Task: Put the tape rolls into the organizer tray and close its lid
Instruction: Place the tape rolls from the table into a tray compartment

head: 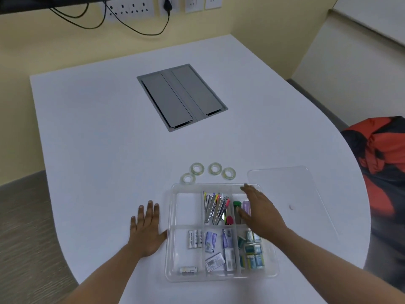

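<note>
Fingers [151, 210] of the left hand [146, 231] lie flat and slightly spread on the white bench [98, 139], holding nothing, with the thumb touching or nearly touching the left wall of the organizer tray [172, 224]. Over the tray's right side the right hand [260, 213] hovers palm down, its fingers loosely extended and empty, reaching toward the far right corner; whether it touches the tray, I cannot tell

That clear tray sits at the near edge of the bench, divided into compartments. Its far left compartment is bare. Next to it, the far middle one holds a bundle of metal clips [215, 208] with coloured ends, and a green-capped item [236, 205] shows in the far right one, partly behind the hand. Batteries [194, 239] lie in the near left compartment, small printed boxes [211, 241] in the near middle, and green and blue packets [253, 257] in the near right

Four tape rolls [197, 168] lie flat on the bench just beyond the tray's far edge, none inside it. Off to the right, the clear lid [285, 187] rests on the bench beside the tray

Further back a grey hatch [182, 97] is set into the bench. Wall sockets [129, 7] with black cables [131, 27] run along the yellow wall, and a red and black bag [383, 154] sits at the right
</note>
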Demonstrator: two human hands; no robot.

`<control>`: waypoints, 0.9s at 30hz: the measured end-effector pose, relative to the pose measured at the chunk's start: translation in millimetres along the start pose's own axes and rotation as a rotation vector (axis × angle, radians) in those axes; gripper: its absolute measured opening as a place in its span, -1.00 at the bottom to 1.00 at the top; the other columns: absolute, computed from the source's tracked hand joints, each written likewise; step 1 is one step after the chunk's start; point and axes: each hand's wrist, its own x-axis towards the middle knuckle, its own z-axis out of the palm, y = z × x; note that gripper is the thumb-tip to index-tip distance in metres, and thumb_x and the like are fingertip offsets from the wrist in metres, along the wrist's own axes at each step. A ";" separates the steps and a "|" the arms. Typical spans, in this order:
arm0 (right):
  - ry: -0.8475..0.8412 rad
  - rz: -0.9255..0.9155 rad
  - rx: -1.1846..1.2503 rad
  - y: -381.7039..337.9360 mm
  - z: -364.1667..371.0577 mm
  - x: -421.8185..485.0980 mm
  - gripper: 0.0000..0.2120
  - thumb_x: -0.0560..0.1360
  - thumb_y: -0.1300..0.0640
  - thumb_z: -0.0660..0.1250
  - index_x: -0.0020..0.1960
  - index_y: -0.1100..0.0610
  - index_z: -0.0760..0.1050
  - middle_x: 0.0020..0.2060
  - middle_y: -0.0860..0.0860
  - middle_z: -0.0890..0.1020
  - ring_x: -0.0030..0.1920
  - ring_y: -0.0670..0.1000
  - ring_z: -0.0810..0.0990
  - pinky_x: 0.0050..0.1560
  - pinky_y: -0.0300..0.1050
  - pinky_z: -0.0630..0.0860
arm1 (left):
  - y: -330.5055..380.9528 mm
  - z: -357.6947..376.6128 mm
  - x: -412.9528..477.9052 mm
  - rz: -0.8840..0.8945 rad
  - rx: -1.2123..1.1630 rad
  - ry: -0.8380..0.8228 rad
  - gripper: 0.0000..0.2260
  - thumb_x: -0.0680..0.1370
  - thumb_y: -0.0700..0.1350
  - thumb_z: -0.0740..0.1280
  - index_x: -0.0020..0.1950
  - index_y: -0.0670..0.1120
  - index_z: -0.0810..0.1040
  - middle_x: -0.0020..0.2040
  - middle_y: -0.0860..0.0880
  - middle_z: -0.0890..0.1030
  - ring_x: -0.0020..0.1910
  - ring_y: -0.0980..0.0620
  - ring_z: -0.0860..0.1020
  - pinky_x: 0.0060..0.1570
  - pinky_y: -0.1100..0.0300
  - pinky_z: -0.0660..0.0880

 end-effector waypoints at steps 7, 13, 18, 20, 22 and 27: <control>0.009 0.037 0.040 -7.1 -20.3 89.8 -0.49 0.51 0.04 0.38 0.40 0.15 0.37 0.34 0.10 0.50 0.32 0.13 0.47 0.29 0.00 0.40 | -2.1 3.5 2.9 -0.004 -0.012 -0.073 -0.16 0.55 0.30 0.01 0.34 -0.11 -0.57 0.38 0.00 -0.59 0.37 -0.08 -0.56 0.41 -0.19 -0.36; -0.141 0.225 0.016 -5.4 -7.5 139.0 -0.40 0.44 -0.01 0.46 0.38 0.18 0.37 0.26 0.14 0.54 0.26 0.15 0.50 0.18 0.02 0.48 | -1.9 1.6 2.7 -0.011 -0.012 -0.109 -0.16 0.54 0.31 0.00 0.35 -0.08 -0.58 0.37 -0.01 -0.62 0.36 -0.10 -0.59 0.40 -0.17 -0.38; -0.168 0.302 0.009 -4.9 12.5 151.1 -0.24 0.31 -0.07 0.57 0.37 0.16 0.33 0.21 0.14 0.52 0.20 0.17 0.52 0.08 0.02 0.50 | -5.0 -1.5 4.9 0.000 -0.008 -0.195 -0.17 0.55 0.30 0.00 0.32 -0.03 -0.63 0.33 0.01 -0.67 0.32 -0.10 -0.63 0.38 -0.17 -0.42; -0.157 0.294 -0.018 -3.6 16.1 155.1 -0.31 0.32 -0.03 0.55 0.35 0.13 0.37 0.19 0.11 0.51 0.15 0.14 0.54 0.01 0.00 0.51 | -6.0 -4.6 7.1 0.010 -0.018 -0.245 -0.16 0.55 0.29 0.02 0.31 -0.02 -0.64 0.32 0.01 -0.68 0.31 -0.10 -0.63 0.37 -0.17 -0.43; -0.147 0.279 -0.062 -2.8 16.6 157.6 -0.43 0.34 0.01 0.49 0.29 0.10 0.43 0.13 0.07 0.54 0.08 0.11 0.55 -0.09 -0.06 0.51 | -6.9 -9.0 7.4 0.019 -0.026 -0.284 -0.15 0.54 0.31 0.02 0.31 -0.02 -0.64 0.30 0.01 -0.69 0.31 -0.10 -0.63 0.36 -0.16 -0.45; -0.051 0.293 -0.004 -10.3 2.3 153.6 -0.49 0.31 -0.05 0.48 0.20 0.08 0.49 0.03 0.03 0.57 -0.03 0.07 0.57 -0.14 -0.09 0.49 | -4.4 -14.8 5.8 0.022 -0.040 -0.307 -0.13 0.54 0.30 0.06 0.32 -0.02 -0.63 0.30 0.01 -0.69 0.32 -0.11 -0.63 0.36 -0.16 -0.45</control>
